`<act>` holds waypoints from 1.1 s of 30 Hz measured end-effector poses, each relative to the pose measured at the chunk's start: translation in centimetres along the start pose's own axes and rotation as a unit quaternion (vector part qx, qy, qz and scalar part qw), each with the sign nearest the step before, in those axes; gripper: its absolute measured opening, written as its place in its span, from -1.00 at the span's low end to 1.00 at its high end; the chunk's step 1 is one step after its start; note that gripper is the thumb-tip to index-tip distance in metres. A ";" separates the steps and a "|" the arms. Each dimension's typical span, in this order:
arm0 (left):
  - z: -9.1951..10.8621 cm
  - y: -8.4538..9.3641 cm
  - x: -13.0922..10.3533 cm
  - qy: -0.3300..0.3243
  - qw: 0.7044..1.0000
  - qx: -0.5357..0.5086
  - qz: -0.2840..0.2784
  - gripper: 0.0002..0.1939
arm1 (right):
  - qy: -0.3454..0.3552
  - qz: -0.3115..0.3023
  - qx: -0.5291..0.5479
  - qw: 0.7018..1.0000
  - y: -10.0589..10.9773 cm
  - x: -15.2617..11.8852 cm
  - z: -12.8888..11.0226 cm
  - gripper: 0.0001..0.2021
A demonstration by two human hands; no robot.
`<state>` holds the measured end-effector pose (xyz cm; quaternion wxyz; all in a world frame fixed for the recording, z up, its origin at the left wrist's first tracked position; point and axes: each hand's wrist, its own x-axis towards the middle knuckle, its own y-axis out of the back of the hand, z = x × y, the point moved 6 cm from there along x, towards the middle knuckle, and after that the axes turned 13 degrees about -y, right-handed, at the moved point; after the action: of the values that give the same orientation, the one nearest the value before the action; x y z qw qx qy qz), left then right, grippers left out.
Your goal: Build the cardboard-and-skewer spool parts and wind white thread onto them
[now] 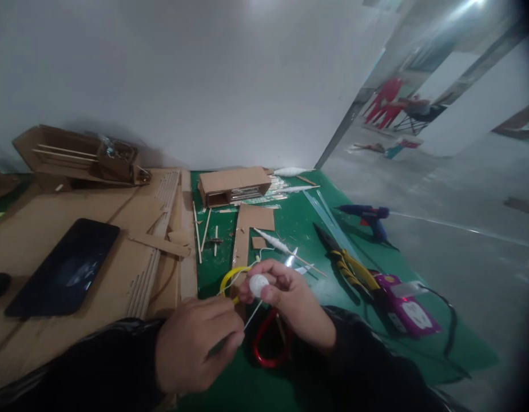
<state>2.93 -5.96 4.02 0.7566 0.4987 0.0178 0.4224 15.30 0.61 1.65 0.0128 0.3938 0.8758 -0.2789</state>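
Left hand (195, 343) nearest, fingers curled shut, pinching a thin white thread (252, 315) that runs up to the right hand. Right hand (290, 294) just beyond, fingertips closed on a small white spool (258, 284). Under the hands: red scissor handle (268, 346) near, yellow handle (230, 277) just left of the spool; blades hidden. All over the green mat (298, 229). Right: yellow-handled pliers (347, 263), then a purple package (404, 309) with a black cable. Left: black tablet (62, 269) on cardboard sheets (28, 229). Farther: 2 white thread bobbins, maybe, on sticks (275, 243), cardboard box (234, 186), blue glue gun (369, 217) at far right. Far left: open cardboard model (75, 157) against the wall.
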 end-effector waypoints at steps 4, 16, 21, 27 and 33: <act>-0.7 -1.7 -0.1 0.001 0.999 0.030 -0.040 -0.84 | -0.019 -0.025 0.022 0.999 -0.3 0.2 0.7 -0.76; -1.7 1.9 0.2 0.107 0.979 0.032 0.170 -0.49 | -0.017 0.023 -0.045 0.999 -0.5 -0.2 0.6 -0.74; -1.3 1.7 0.8 0.011 0.989 0.013 0.147 -0.60 | -0.045 -0.027 -0.013 0.999 -0.9 0.2 2.0 -0.69; -1.5 1.4 0.2 0.035 0.989 0.040 0.135 -0.71 | -0.066 -0.058 -0.089 0.992 -1.3 -0.2 1.7 -0.65; -2.9 1.0 -0.8 0.137 0.986 0.036 0.094 -0.75 | 0.046 0.040 -0.415 0.908 -1.3 -1.6 -1.3 -0.82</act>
<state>0.46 -4.14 3.04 0.6856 0.4629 0.0894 0.5547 15.74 -0.55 3.72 0.1458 0.4000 0.8957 0.1285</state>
